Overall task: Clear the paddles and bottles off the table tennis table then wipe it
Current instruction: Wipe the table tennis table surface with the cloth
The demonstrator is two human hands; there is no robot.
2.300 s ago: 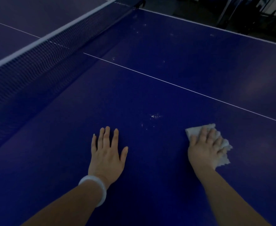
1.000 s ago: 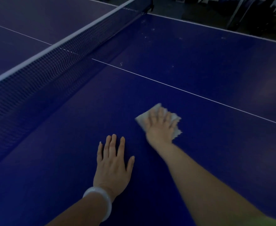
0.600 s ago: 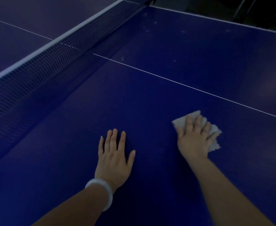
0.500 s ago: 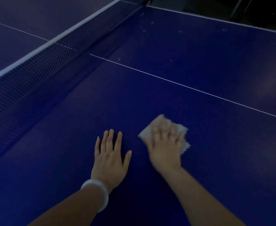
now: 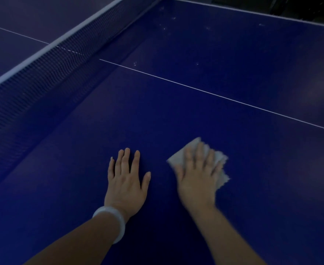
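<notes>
A blue table tennis table point(image 5: 195, 115) fills the view in dim light. My right hand point(image 5: 197, 175) presses flat, fingers spread, on a white crumpled paper towel point(image 5: 221, 169) lying on the surface; the hand is slightly blurred. My left hand point(image 5: 127, 178) rests flat on the table just left of it, fingers straight, with a white bangle on the wrist. No paddles or bottles are in view.
The dark net point(image 5: 48, 73) with its white top band runs diagonally across the upper left. A white centre line point(image 5: 214, 94) crosses the table. Small whitish specks point(image 5: 165, 27) lie on the far part near the net end. The table's far edge point(image 5: 253, 13) borders dark floor.
My right hand has slid the paper towel back and forth, left and right, beside my left hand, ending slightly right of half a second ago. The speckled patch near the hands is gone. My left hand stayed put.
</notes>
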